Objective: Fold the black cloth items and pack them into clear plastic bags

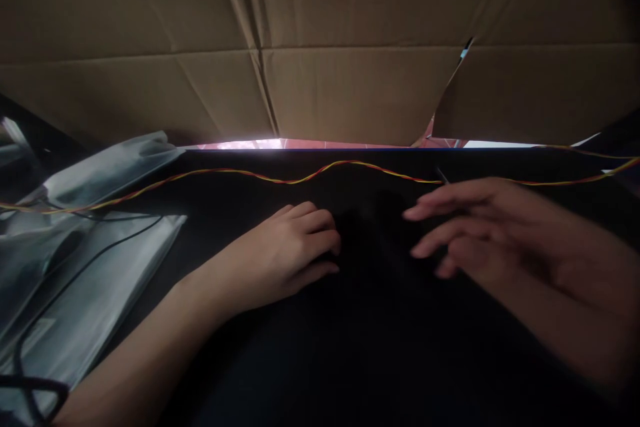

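Observation:
My left hand (pixel 295 247) rests on the black surface (pixel 310 360) near the middle, palm down. Its fingers are loosely bent, the thumb stands a little apart, and nothing shows in it. To the right, my right hand (pixel 495 233) hovers slightly blurred, fingers apart and pointing left, with no held thing visible. A twisted red and yellow wire (pixel 295 181) runs across beyond both hands and passes behind the right one. Just past the right fingers a thin, dark, stick-like thing (pixel 443 175) pokes up; its kind is unclear.
Creased brown cardboard (pixel 350 87) stands across the back, with a slit at right and a bright gap beneath. Clear plastic bags (pixel 115 280) lie at left, a rolled-up plastic bag (pixel 110 170) behind them. A black cable (pixel 95 257) crosses the bags.

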The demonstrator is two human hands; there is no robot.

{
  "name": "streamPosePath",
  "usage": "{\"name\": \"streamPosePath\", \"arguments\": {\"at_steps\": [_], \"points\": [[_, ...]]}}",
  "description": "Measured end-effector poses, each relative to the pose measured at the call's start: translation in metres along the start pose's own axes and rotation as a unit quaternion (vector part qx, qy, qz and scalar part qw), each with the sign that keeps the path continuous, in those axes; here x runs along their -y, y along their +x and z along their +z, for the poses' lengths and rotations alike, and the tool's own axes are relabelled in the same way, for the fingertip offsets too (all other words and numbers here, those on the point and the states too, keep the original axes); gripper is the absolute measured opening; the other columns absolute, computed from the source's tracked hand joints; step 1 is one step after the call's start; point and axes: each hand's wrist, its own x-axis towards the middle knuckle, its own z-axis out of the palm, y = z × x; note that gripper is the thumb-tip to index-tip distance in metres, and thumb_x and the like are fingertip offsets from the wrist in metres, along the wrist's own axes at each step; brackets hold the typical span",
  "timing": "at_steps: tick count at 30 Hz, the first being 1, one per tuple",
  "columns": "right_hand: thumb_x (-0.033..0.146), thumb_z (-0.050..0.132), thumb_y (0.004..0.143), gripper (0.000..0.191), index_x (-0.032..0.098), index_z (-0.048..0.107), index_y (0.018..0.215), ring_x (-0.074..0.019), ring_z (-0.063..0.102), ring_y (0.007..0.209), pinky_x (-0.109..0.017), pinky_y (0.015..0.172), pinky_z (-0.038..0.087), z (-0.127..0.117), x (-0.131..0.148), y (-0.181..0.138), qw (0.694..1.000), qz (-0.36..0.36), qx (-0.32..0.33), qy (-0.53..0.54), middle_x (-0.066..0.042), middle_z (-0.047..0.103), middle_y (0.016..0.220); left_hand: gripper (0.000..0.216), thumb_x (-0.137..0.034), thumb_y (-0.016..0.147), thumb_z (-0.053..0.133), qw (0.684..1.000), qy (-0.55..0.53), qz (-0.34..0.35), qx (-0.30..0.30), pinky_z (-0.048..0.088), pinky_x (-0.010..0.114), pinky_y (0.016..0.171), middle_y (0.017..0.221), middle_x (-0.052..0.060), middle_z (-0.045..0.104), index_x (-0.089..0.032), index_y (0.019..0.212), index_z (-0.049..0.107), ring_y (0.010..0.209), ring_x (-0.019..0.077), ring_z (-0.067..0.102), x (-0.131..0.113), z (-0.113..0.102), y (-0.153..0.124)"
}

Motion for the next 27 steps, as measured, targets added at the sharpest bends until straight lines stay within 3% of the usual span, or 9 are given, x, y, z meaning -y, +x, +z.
{"name": "streamPosePath", "arguments": {"at_steps": [4,8,12,14,17,19,22,24,27], "points": [[0.056,0.064,0.105,0.027,0.048,0.073,0.129,-0.0279,0.083,0.1,-0.04,0.081,0.072,0.0,0.008,0.003,0.989,-0.006,0.066,0.131,0.001,0.082,0.119,0.004,-0.027,0.105,0.069,1.0,0.004,-0.005,-0.009,0.047,0.036,0.088,0.108,0.003,0.065,-0.023,0.105,0.069,0.098,0.0221,0.059,0.001,0.002,0.001],[0.052,0.072,0.102,0.023,0.042,0.074,0.122,-0.0265,0.079,0.109,-0.04,0.09,0.069,-0.002,-0.007,0.013,0.996,-0.045,0.067,0.029,0.0,0.078,0.125,0.008,-0.028,0.105,0.069,1.0,0.003,-0.016,0.0,0.047,0.036,0.087,0.106,0.003,0.064,-0.022,0.1,0.067,0.098,0.0222,0.058,0.001,-0.002,-0.001],[0.057,0.088,0.086,0.062,0.04,0.067,0.142,-0.0328,0.07,0.128,-0.048,0.097,0.068,0.011,-0.011,0.014,0.969,-0.155,0.168,-0.095,-0.003,0.068,0.15,0.012,-0.026,0.102,0.074,1.0,0.002,-0.025,-0.011,0.046,0.035,0.083,0.104,0.003,0.063,-0.021,0.097,0.064,0.096,0.0216,0.058,0.0,-0.004,-0.001],[0.05,0.091,0.084,0.071,0.032,0.065,0.147,-0.0352,0.069,0.129,-0.052,0.098,0.067,0.023,-0.005,0.011,0.96,-0.201,0.14,-0.134,-0.007,0.069,0.149,0.013,-0.025,0.101,0.075,0.999,0.003,-0.027,-0.019,0.046,0.035,0.083,0.105,0.003,0.063,-0.02,0.097,0.064,0.096,0.0217,0.058,0.0,-0.003,0.0],[0.027,0.076,0.099,0.038,0.022,0.071,0.136,-0.0305,0.073,0.119,-0.052,0.1,0.064,0.041,0.002,0.008,0.953,-0.253,0.06,-0.156,-0.007,0.077,0.133,0.012,-0.025,0.101,0.074,0.999,0.008,-0.023,-0.023,0.047,0.035,0.082,0.104,0.003,0.062,-0.02,0.096,0.065,0.095,0.0223,0.058,0.0,-0.001,0.001],[0.017,0.063,0.105,0.026,0.02,0.074,0.128,-0.0238,0.076,0.111,-0.044,0.1,0.063,0.046,0.003,0.007,0.957,-0.259,0.006,-0.13,-0.004,0.081,0.122,0.013,-0.026,0.101,0.074,0.999,0.01,-0.025,-0.023,0.047,0.036,0.081,0.104,0.004,0.062,-0.019,0.096,0.065,0.095,0.0227,0.058,0.0,0.001,0.002],[0.013,0.061,0.106,0.025,0.021,0.075,0.124,-0.0159,0.077,0.111,-0.03,0.103,0.06,0.046,0.003,0.006,0.969,-0.228,-0.074,-0.061,-0.001,0.082,0.122,0.011,-0.027,0.101,0.074,0.999,-0.003,-0.033,-0.033,0.049,0.037,0.085,0.107,0.005,0.063,-0.019,0.1,0.067,0.098,0.0234,0.059,0.0,0.001,0.001],[0.013,0.061,0.106,0.026,0.021,0.075,0.126,-0.0141,0.076,0.115,-0.025,0.107,0.058,0.046,0.005,0.005,0.968,-0.236,-0.076,-0.043,-0.001,0.081,0.125,0.006,-0.021,0.099,0.072,0.998,-0.042,-0.034,-0.041,0.05,0.036,0.09,0.11,0.005,0.064,-0.019,0.103,0.067,0.102,0.0224,0.061,0.001,-0.004,-0.001],[0.015,0.054,0.111,0.028,0.02,0.077,0.126,-0.0159,0.076,0.118,-0.028,0.111,0.057,0.051,0.009,0.003,0.952,-0.301,-0.003,-0.059,-0.001,0.082,0.124,0.017,-0.009,0.094,0.063,0.991,-0.112,-0.037,-0.061,0.051,0.032,0.088,0.11,0.002,0.064,-0.02,0.107,0.065,0.1,0.0184,0.063,0.003,-0.015,-0.007]]}}
